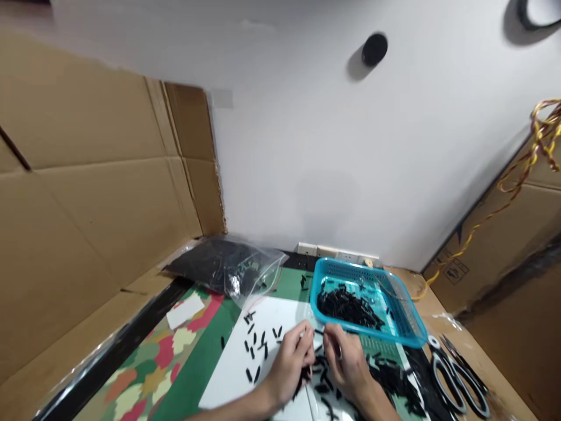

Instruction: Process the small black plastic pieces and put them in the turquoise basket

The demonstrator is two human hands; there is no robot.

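Note:
My left hand (293,356) is closed above a white sheet (232,368), thumb and fingertips pressed together. Small black tube-like pieces show below its curled fingers, seemingly held in the palm. My right hand (348,359) is close by on the right, its thumb and forefinger in a pinch. One small black piece (319,332) lies between the two sets of fingertips and appears to meet the right ones. Loose black pieces (322,387) are scattered under and between both hands. More of them lie on the sheet left of my left hand.
Behind my right hand stands a blue plastic basket (372,336) holding a heap of black pieces (346,307). A clear bag (228,266) with dark contents lies at the back left. Scissors (456,380) lie at right. Cardboard walls (100,204) flank the table; yellow-brown wire (468,240) hangs at right.

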